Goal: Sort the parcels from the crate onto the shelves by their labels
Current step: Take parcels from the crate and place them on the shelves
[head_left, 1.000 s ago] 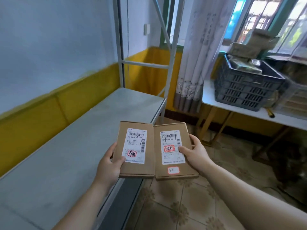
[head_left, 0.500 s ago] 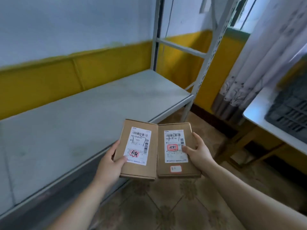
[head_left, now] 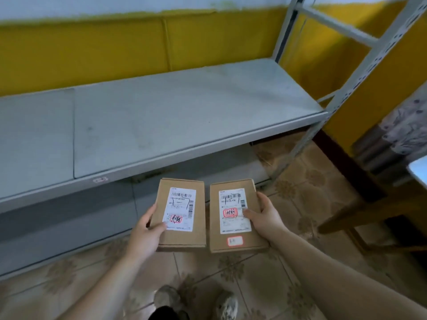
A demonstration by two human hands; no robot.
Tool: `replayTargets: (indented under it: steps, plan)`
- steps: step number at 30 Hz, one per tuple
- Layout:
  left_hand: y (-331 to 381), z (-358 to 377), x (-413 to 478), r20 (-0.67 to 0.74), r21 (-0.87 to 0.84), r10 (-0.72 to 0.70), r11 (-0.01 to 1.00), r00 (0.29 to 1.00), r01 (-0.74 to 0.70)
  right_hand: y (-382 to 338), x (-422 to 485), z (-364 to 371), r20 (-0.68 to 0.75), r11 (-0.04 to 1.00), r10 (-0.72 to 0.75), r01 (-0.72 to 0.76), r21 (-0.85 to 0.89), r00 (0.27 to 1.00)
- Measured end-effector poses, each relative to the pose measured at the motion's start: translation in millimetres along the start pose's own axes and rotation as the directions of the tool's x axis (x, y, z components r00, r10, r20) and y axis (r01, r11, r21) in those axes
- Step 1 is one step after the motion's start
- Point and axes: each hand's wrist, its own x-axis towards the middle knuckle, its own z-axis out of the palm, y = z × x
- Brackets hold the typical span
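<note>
parcels [head_left: 181,215] parted, one in each hand [head_left: 144,236].

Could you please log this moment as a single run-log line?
left hand: holds left parcel | right hand: holds right parcel | parcels: side by side, labels up | shelf: ahead, neither parcel placed yet

Saw a brown left box [head_left: 182,218] and a brown right box [head_left: 236,227]. Found white stickers [head_left: 180,209] [head_left: 234,213] on both, with black stripes and red scribbles. Spotted a little white tag [head_left: 235,241] with a red edge on the right box. Looked at a pale grey shelf [head_left: 173,116], a yellow wall [head_left: 104,49], tan floor tiles [head_left: 293,204] with brown flowers, and a pale curtain [head_left: 409,121] with grey leaves.
</note>
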Motion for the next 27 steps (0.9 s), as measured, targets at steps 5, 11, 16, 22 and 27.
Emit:
replayTargets:
  steps: [5, 11, 16, 22, 27]
  plan:
    - [-18.4, -44.2, 4.9, -0.123, -0.111, -0.075, 0.992, 0.99, 0.062, -30.8, 11.9, 51.1, 0.109, 0.996, -0.024, 0.033, -0.087, 0.994]
    - [-38.0, -87.7, 39.0, -0.133, -0.089, -0.127, 0.989, 0.983, 0.115, -59.5, 32.1, 112.1, 0.174, 0.988, -0.032, 0.057, -0.141, 0.984]
    - [-63.7, -100.0, 71.3, -0.122, -0.133, -0.155, 0.981, 0.98, 0.138, -60.6, 62.8, 142.4, 0.23, 0.987, -0.021, 0.057, -0.148, 0.973]
    - [-97.9, -70.3, 101.1, -0.175, -0.253, -0.176, 0.959, 0.969, 0.129, -46.7, 127.9, 165.5, 0.33, 0.973, -0.044, 0.115, -0.199, 0.943]
    - [-134.6, -30.5, 153.3, -0.262, -0.306, -0.212, 0.944, 0.941, 0.127, -22.5, 205.5, 189.9, 0.364, 0.95, -0.104, 0.2, -0.238, 0.926]
